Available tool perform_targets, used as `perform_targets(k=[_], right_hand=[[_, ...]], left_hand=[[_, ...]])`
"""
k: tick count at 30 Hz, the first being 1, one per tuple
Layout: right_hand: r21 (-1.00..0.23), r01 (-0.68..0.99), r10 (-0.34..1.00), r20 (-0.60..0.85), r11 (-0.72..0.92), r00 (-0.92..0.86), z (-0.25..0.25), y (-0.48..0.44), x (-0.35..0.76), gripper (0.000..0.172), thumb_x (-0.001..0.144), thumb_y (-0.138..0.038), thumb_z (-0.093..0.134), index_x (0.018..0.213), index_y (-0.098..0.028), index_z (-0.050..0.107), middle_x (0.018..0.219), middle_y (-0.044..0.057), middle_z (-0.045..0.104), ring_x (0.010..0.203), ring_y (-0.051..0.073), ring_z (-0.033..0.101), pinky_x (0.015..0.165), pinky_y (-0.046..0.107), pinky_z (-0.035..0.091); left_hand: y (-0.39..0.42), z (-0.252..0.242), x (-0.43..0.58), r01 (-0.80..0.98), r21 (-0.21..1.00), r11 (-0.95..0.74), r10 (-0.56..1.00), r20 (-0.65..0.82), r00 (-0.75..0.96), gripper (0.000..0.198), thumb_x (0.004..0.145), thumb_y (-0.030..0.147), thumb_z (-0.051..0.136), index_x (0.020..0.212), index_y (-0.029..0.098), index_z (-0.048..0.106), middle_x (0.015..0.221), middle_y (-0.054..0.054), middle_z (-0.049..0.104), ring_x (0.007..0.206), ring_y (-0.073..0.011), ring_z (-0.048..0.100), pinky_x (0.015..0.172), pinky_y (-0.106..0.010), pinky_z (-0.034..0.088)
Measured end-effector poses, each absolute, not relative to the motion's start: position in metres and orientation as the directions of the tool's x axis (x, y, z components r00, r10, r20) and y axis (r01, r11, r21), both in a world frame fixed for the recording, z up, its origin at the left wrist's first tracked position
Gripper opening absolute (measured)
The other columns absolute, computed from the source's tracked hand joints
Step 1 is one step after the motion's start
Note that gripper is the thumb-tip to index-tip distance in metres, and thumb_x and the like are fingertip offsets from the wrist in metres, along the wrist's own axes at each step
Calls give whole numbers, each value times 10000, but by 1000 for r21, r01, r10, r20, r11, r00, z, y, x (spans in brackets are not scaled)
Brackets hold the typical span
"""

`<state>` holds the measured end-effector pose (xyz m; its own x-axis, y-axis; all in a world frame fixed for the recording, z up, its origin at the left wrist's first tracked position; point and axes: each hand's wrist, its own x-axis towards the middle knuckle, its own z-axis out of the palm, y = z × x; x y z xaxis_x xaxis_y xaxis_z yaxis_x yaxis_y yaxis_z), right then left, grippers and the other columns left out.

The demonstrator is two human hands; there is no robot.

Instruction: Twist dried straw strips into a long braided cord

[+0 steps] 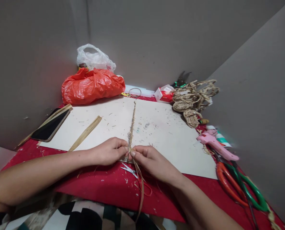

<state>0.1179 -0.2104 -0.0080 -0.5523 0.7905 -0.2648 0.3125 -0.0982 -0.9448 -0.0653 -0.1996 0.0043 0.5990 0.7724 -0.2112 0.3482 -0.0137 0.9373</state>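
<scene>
A thin braid of dried plant fibre (132, 124) runs away from me across the white board (163, 137). Its near end is pinched between my left hand (112, 150) and my right hand (148, 158), whose fingertips almost meet. Loose flat strands (141, 188) trail from my fingers over the table's front edge towards my lap. Just below the hands, small scissors (129, 170) with open blades lie on the red cloth (96, 182), a red loop beside them. Fingers cover the exact spot where the strands cross.
Left are a phone (51, 126) and a dried leaf strip (86, 132). Behind sit a red plastic bag (91, 86) and a white bag (94, 57). Right are braided coils (191, 95), a tissue pack (165, 94), a pink glue gun (216, 143) and large red-and-green-handled scissors (231, 183). Grey walls enclose the table.
</scene>
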Motion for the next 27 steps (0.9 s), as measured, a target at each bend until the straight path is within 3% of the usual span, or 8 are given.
perform_targets(k=[4,8,12,19,27], right_hand=[[-881,444,839,-112,164,-532,-10,-215,115,264,886,-286,414,672,-170,516,617,-6,500,576,108,424,570,242,332],[-766,569,838,-75,299,-541,-8,-218,117,265,898,-274,380,682,-183,503,621,5,526,577,121,443,584,257,328],[-722,625,864,-74,298,-498,-3,-220,119,261,899,-281,379,682,-180,484,623,2,514,577,118,438,574,250,322],[-846,485,831,-96,222,-547,-7,-227,113,265,894,-267,370,648,-177,412,568,-41,361,533,85,316,509,221,280],[-760,589,849,-97,273,-519,-17,-232,109,295,867,-257,391,583,-175,379,512,-35,344,484,79,299,486,241,237]], left_hand=[[-199,-6,-60,279,946,164,764,-301,571,246,789,266,435,589,139,500,497,54,371,468,-59,270,466,-208,225],[-201,-7,-58,279,940,194,793,-318,519,246,764,275,459,555,145,472,473,63,347,456,-57,251,460,-213,203],[-201,-6,-59,293,942,163,808,-297,509,256,773,287,457,562,142,470,485,68,327,474,-58,245,476,-213,215],[-207,-11,-58,289,953,91,836,-231,498,261,786,302,446,593,135,498,518,55,365,509,-68,300,495,-212,248],[-211,-12,-53,213,964,159,851,-244,466,284,780,320,464,584,122,516,518,40,424,508,-69,341,517,-216,292]])
